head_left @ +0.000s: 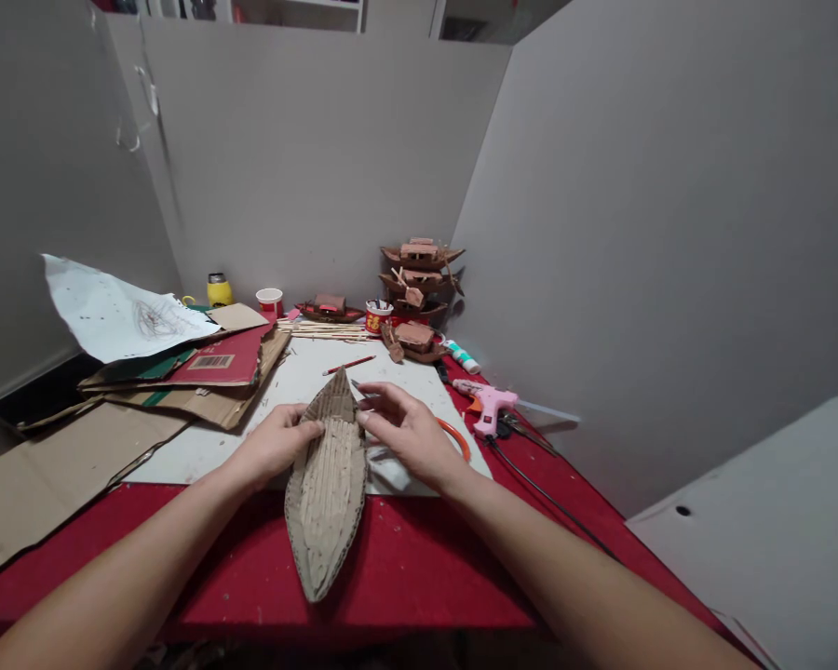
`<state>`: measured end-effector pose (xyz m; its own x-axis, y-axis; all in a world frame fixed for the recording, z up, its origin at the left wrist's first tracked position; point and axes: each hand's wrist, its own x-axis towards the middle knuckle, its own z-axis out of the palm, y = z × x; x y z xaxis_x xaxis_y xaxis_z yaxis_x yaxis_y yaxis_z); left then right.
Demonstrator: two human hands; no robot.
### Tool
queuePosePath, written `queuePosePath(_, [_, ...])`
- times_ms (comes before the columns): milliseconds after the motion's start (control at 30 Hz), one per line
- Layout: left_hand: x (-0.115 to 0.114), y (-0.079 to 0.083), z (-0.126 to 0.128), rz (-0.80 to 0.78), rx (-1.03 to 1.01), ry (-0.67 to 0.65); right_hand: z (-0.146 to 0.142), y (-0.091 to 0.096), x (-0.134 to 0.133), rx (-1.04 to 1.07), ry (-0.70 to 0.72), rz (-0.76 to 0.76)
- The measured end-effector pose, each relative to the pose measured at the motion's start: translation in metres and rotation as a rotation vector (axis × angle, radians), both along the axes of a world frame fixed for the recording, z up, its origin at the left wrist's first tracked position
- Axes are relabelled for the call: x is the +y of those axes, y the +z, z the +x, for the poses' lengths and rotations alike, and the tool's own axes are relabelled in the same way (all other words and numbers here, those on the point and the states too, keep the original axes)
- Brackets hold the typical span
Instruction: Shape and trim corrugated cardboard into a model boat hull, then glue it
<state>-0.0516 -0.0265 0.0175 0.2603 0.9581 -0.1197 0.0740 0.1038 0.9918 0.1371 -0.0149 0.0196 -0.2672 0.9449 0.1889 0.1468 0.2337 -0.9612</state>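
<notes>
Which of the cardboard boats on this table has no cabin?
The large pale hull at the front, between the left hand and right hand; the smaller brown boats by the back wall carry cabins.

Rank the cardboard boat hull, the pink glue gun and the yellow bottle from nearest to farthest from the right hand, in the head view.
1. cardboard boat hull: at the fingertips of the right hand, just to its left.
2. pink glue gun: off to its right.
3. yellow bottle: far back left.

Brown ribbed cardboard hull, red table, pink glue gun.
</notes>
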Motion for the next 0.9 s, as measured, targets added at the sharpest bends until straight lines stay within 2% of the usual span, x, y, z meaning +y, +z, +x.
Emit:
queuePosePath(133, [-0.002, -0.002, 0.002, 0.024, 0.071, -0.059, 0.001, -0.004, 0.002, -0.004, -0.008, 0.201])
queuePosePath(200, [-0.003, -0.003, 0.003, 0.023, 0.106, -0.063, 0.001, -0.006, 0.003, -0.010, -0.006, 0.255])
queuePosePath(400, [-0.004, -0.005, 0.006, 0.017, 0.134, -0.066, 0.000, -0.011, 0.005, 0.035, 0.023, 0.233])
queuePosePath(633, [-0.005, -0.007, 0.007, 0.037, 0.170, -0.092, 0.002, -0.010, 0.003, 0.012, 0.002, 0.333])
queuePosePath(900, [-0.006, -0.008, 0.009, 0.028, 0.118, -0.154, 0.003, -0.012, 0.005, 0.008, 0.035, 0.290])
